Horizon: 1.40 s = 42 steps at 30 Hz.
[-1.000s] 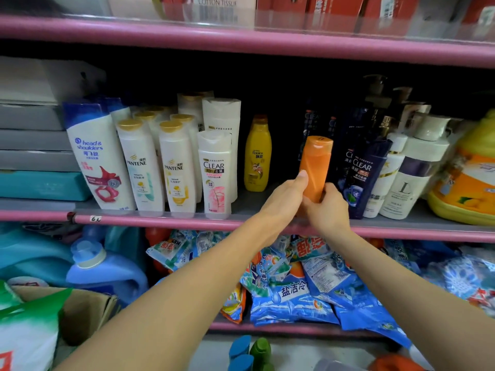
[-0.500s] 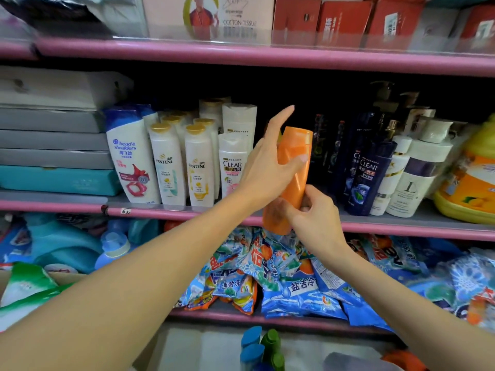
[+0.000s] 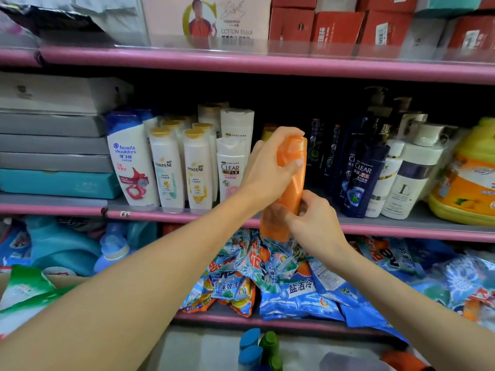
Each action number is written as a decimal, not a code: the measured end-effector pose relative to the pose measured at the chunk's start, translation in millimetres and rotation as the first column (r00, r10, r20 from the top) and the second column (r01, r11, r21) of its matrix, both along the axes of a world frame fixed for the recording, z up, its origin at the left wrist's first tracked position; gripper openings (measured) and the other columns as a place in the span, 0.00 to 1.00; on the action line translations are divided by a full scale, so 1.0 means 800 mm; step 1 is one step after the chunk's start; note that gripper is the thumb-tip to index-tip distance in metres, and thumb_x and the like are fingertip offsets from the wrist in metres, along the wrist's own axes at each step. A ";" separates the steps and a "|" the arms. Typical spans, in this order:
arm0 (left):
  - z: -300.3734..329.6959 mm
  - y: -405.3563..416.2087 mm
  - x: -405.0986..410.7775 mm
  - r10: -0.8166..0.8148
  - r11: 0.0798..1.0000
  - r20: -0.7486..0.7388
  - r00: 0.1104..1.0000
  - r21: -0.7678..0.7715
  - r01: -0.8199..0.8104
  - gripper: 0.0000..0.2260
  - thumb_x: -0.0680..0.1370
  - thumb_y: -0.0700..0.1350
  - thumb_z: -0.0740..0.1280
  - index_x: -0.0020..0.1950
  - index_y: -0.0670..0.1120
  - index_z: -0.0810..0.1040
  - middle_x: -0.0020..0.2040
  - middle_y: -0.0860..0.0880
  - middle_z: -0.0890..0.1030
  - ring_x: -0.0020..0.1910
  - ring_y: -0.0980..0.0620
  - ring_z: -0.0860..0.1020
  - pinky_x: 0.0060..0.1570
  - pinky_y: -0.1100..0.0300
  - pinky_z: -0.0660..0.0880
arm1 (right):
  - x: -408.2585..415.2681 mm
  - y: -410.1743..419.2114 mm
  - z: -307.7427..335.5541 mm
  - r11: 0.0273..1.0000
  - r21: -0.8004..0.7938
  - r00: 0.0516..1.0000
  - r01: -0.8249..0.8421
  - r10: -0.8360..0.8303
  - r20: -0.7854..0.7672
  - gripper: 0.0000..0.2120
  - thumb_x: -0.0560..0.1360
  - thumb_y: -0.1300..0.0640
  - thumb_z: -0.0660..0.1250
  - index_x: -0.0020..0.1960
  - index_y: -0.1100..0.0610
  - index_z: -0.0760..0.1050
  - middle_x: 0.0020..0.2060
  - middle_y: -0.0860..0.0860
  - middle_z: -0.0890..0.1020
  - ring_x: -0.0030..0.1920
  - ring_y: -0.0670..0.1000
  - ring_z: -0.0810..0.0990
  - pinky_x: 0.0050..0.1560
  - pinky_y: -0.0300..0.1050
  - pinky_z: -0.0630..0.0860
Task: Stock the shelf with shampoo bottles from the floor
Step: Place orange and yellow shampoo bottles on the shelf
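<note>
An orange shampoo bottle is held tilted in front of the middle shelf, its cap end up. My left hand grips its upper part, fingers curled over the cap. My right hand holds its lower part from the right. White shampoo bottles stand in rows on the shelf to the left, dark blue bottles to the right. A gap on the shelf lies behind the orange bottle. Blue and green bottle tops show on the floor below.
Grey and teal boxes are stacked at the shelf's left. A yellow jug stands at the far right. Detergent bags fill the lower shelf. Tissue and red boxes sit on the top shelf.
The orange bottle has come off the shelf toward me and now tilts. My left hand has slid from its base up to the cap end and curled over it.
</note>
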<state>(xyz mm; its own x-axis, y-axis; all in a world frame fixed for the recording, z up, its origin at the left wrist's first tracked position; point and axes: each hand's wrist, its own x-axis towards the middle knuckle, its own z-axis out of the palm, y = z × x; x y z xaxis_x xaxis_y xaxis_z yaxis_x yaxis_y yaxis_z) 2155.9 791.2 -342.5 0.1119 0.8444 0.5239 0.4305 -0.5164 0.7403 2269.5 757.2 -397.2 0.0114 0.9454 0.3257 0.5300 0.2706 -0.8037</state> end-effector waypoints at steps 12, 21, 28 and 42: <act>-0.064 0.022 0.007 0.030 0.905 0.137 0.990 -0.424 0.031 0.19 0.79 0.54 0.63 0.68 0.52 0.69 0.61 0.52 0.78 0.59 0.53 0.77 0.63 0.53 0.71 | 0.029 0.096 0.005 0.994 -0.044 0.994 -0.096 0.098 0.042 0.11 0.77 0.58 0.66 0.57 0.60 0.73 0.49 0.58 0.82 0.50 0.58 0.81 0.53 0.59 0.79; -0.086 0.053 0.008 0.193 0.854 0.217 0.957 -0.517 -0.055 0.17 0.77 0.52 0.61 0.65 0.51 0.70 0.57 0.53 0.78 0.56 0.51 0.76 0.50 0.57 0.69 | 0.017 0.152 -0.026 0.964 -0.144 0.975 -0.222 0.222 -0.017 0.13 0.77 0.59 0.67 0.60 0.58 0.71 0.53 0.55 0.81 0.56 0.55 0.80 0.59 0.50 0.77; -0.096 0.069 0.012 0.275 0.845 0.160 0.948 -0.511 -0.159 0.17 0.78 0.53 0.58 0.65 0.50 0.70 0.59 0.49 0.77 0.57 0.48 0.75 0.57 0.52 0.72 | 0.015 0.179 -0.051 0.993 -0.071 0.987 -0.095 0.103 0.120 0.16 0.72 0.54 0.73 0.54 0.58 0.72 0.46 0.51 0.80 0.44 0.48 0.80 0.41 0.35 0.76; -0.100 0.087 0.018 0.391 0.794 0.067 0.918 -0.530 -0.299 0.14 0.78 0.54 0.58 0.58 0.48 0.73 0.50 0.50 0.77 0.45 0.49 0.73 0.45 0.57 0.68 | -0.003 0.181 -0.059 0.999 0.039 0.995 -0.032 0.028 0.095 0.09 0.76 0.55 0.67 0.49 0.61 0.76 0.41 0.54 0.83 0.39 0.54 0.82 0.40 0.48 0.78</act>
<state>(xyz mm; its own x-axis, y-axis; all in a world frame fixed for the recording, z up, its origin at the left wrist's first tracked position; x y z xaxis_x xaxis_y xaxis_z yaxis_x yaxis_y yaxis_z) 2170.1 860.9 -422.9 -0.2861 0.9582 0.0032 0.3569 0.1034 0.9284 2267.5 902.0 -444.7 -0.0493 0.9310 0.3617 0.5945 0.3184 -0.7383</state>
